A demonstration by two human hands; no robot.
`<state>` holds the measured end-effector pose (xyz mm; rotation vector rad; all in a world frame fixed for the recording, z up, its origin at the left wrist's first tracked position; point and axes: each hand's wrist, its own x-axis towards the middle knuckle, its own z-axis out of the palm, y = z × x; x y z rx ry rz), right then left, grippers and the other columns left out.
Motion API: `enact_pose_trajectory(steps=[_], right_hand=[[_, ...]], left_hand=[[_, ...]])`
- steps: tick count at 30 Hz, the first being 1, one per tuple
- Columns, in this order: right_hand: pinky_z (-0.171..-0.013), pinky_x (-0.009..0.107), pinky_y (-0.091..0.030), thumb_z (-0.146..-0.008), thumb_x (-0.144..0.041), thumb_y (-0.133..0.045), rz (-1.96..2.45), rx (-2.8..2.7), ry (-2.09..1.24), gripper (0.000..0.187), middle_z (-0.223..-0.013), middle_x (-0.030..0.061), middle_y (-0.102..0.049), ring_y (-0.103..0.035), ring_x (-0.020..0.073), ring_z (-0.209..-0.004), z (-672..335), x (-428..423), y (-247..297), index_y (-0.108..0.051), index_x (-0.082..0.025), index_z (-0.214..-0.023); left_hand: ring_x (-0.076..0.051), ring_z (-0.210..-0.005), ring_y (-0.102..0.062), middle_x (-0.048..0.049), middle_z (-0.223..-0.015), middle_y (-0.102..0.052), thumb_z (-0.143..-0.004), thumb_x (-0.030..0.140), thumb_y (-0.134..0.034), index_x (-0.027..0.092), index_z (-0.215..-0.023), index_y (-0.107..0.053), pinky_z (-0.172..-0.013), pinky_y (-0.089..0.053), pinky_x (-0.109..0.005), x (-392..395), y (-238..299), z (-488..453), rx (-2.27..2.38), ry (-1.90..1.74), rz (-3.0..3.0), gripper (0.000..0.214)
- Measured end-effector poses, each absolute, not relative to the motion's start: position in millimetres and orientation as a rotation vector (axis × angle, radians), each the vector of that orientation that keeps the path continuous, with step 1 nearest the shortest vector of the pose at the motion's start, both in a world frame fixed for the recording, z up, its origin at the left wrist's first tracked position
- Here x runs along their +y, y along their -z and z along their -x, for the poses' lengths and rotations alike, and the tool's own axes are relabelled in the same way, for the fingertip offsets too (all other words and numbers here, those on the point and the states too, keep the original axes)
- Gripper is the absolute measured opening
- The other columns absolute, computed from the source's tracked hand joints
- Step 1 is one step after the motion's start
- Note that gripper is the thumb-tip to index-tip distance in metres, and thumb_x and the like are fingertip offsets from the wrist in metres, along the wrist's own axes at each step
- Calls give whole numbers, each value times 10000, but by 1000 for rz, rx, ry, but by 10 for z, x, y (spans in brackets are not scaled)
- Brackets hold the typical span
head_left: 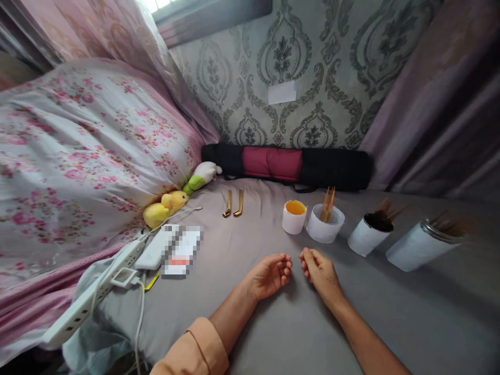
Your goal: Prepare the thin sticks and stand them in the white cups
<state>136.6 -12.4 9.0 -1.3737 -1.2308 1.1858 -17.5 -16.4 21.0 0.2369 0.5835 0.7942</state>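
My left hand (270,275) rests palm up over the grey sheet (242,245), its fingers loosely curled and nothing in the palm. Close by on the right, my right hand (319,273) is closed, thumb against the curled fingers, with no object showing. The fingertips of both hands face each other across a small gap. Beyond them stand a white-wrapped cup with a yellow inside (294,217) and a wide white cup (326,224) with several thin orange-brown sticks (328,205) in it. Two small groups of gold-coloured bent rods (239,203) lie farther back on the left.
At right are a dark-mouthed white container (367,237) and a tilted white-wrapped jar (422,247), both holding brown sticks. A black and maroon bag (273,162) lies along the wall. Left are plush toys (166,207), a power strip (94,291), a white power bank (156,249) and cables.
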Motion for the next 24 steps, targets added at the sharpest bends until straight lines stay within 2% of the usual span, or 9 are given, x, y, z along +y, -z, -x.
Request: enact_pose_trajectory(steps=[9, 24], right_hand=[[-366, 173, -295, -789, -543, -413, 1375, -1274, -1176, 404, -549, -23, -465, -412, 67, -416, -1369, -101, -51, -528, -160, -728], [-366, 174, -294, -787, -540, -409, 1384, -1288, -1175, 404, -550, -19, -462, -412, 69, -421, -1362, -98, -42, -522, -158, -715]], left_hand=[[-45, -488, -466, -2, -609, -529, -746, 169, -528, 98, -768, -559, -472, -349, -159, 50, -382, 212, 936, -808, -410, 81], [-39, -447, -463, -13, -615, -539, -770, 133, -487, 102, -758, -537, -433, -360, -157, 583, -432, 452, 1177, -957, -530, 59]])
